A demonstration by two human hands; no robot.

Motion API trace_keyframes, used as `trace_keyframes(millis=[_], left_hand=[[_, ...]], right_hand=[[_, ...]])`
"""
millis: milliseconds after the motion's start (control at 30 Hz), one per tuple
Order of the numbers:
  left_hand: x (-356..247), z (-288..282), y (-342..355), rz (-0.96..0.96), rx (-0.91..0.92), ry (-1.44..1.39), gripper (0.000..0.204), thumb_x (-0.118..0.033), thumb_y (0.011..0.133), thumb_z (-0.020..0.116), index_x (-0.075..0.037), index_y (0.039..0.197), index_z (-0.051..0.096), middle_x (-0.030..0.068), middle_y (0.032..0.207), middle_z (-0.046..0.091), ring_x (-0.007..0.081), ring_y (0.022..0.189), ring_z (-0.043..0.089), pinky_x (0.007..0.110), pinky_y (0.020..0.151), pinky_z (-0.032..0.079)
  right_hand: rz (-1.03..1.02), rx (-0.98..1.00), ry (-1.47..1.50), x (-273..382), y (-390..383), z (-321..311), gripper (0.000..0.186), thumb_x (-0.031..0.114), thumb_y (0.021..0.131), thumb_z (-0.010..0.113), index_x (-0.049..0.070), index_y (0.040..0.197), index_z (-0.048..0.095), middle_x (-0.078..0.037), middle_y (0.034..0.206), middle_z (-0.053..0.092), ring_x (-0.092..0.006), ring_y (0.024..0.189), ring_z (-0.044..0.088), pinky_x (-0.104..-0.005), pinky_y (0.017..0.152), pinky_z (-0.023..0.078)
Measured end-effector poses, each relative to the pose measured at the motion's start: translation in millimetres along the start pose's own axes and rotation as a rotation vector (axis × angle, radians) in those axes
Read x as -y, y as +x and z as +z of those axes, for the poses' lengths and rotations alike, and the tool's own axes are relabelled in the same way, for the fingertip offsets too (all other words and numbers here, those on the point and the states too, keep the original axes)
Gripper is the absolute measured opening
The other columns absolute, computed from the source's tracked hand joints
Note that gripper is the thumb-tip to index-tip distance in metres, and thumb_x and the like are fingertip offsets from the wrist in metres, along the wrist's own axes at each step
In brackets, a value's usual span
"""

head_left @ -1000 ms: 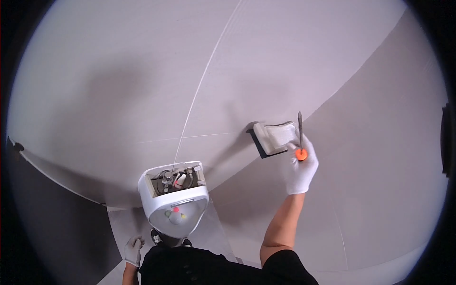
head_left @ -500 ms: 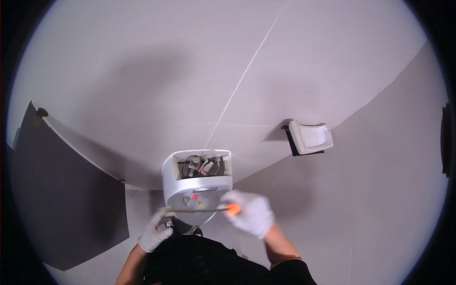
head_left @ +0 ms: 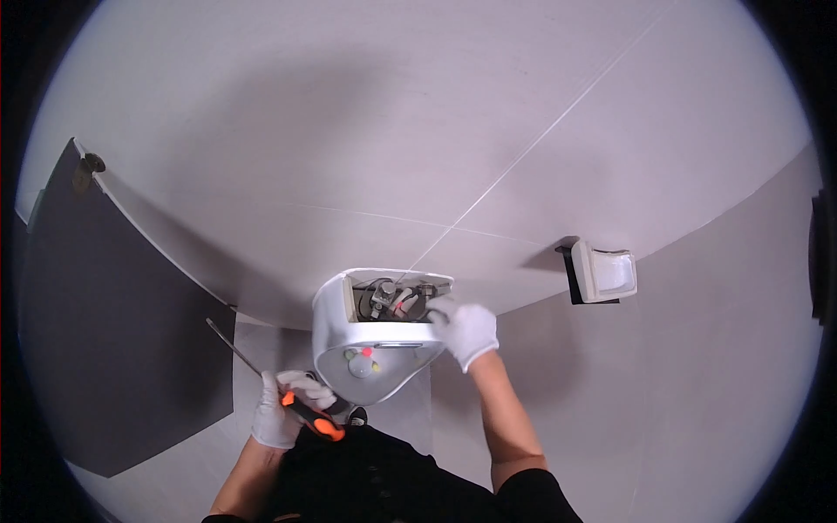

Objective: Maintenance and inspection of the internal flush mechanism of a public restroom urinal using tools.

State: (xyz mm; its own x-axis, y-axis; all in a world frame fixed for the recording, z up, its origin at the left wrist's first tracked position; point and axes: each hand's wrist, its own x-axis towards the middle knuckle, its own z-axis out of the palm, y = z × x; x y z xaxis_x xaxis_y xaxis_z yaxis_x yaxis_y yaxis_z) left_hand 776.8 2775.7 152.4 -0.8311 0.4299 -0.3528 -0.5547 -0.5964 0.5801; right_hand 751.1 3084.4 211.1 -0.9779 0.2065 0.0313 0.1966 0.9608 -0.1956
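Note:
A white wall-hung urinal (head_left: 379,332) stands in front of me, its top compartment uncovered. Inside that compartment are a metal valve (head_left: 384,295), dark hoses and a pale part with red on it. White-gloved, my left hand (head_left: 275,423) is closed around a screwdriver (head_left: 324,426) with an orange and black handle; its long shaft points up and left. My right hand (head_left: 471,333), also gloved in white, reaches to the right end of the compartment opening. Its fingers are bent and slightly blurred, and whether they hold anything is unclear. Several coloured balls (head_left: 360,364) lie in the bowl.
A dark grey partition panel (head_left: 139,340) with a metal bracket (head_left: 91,166) rises at the left. On the wall to the right is a small white fixture with a hollowed front (head_left: 609,274). A dark shoe (head_left: 356,417) shows below the urinal.
The screwdriver, earlier stretched between both hands with its handle at my right, is now in my left hand alone. My right hand has moved up to the compartment. The view has shifted somewhat.

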Motion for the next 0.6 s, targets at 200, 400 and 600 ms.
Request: trace_keyframes(millis=[200, 400, 600], left_hand=[[-4.4, -41.9, -7.5, 0.037, -0.108, 0.059, 0.059, -0.055, 0.094, 0.030, -0.002, 0.097, 0.056, 0.0123, 0.076, 0.062, 0.0238, 0.065, 0.058, 0.039, 0.062, 0.052], [-7.8, -31.9, -8.5, 0.058, -0.234, 0.068, 0.056, -0.057, 0.092, 0.034, -0.007, 0.091, 0.057, 0.0096, 0.064, 0.057, 0.0223, 0.058, 0.056, 0.035, 0.056, 0.046], [-7.8, -39.8, -8.2, 0.096, -0.169, 0.131, 0.054, -0.055, 0.094, 0.032, -0.006, 0.092, 0.057, 0.0107, 0.066, 0.058, 0.0226, 0.061, 0.057, 0.035, 0.059, 0.047]], right_hand=[[-0.493, 0.172, -0.023, -35.0, 59.9, 35.7, 0.017, 0.022, 0.080, 0.060, 0.022, 0.095, 0.068, -0.004, 0.091, 0.067, -0.0272, 0.081, 0.064, -0.0390, 0.071, 0.051], [-0.283, 0.506, 0.103, -24.8, 77.1, 49.7, 0.021, 0.031, 0.080, 0.060, 0.018, 0.092, 0.070, -0.007, 0.094, 0.067, -0.0261, 0.086, 0.064, -0.0364, 0.074, 0.050], [-0.463, 0.556, -0.355, -15.0, 87.1, 63.5, 0.034, 0.043, 0.079, 0.059, 0.015, 0.094, 0.069, -0.010, 0.091, 0.068, -0.0270, 0.087, 0.065, -0.0392, 0.073, 0.050]])
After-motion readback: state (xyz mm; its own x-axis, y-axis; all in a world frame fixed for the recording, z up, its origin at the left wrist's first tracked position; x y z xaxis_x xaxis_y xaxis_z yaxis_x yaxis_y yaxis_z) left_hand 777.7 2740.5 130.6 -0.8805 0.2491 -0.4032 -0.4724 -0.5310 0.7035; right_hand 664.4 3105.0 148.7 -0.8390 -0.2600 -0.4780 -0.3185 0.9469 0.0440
